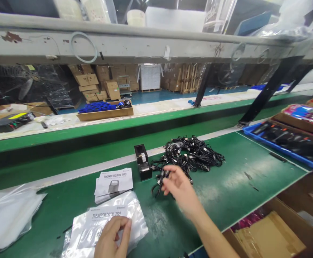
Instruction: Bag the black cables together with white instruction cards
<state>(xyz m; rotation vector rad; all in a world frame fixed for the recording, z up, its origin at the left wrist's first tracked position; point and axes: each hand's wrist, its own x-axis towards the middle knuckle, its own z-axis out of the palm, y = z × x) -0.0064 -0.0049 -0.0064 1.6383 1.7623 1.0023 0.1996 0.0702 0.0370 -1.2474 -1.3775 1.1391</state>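
My right hand (pixel 178 188) is closed around a bundled black cable (pixel 162 181), lifted just in front of a pile of black cables (pixel 196 156). Light-coloured plugs show among the coils. At the lower left, my left hand (pixel 113 236) has thumb and forefinger pinched together on a clear plastic bag (pixel 139 218). A printed Thunder Trail Pro leaflet (pixel 97 222) lies at that bag; whether it is inside or on top I cannot tell. Behind it sits a stack of the same leaflets (pixel 114 181). A black tape dispenser (pixel 143 163) stands between the leaflets and the cables.
More clear bags (pixel 8 218) lie at the left of the green table (pixel 226 197). A blue tray (pixel 288 143) of black items is at the right, above an open carton (pixel 269 233). A shelf ledge (pixel 156 111) crosses behind, bearing a cardboard tray (pixel 105 113) of blue pieces.
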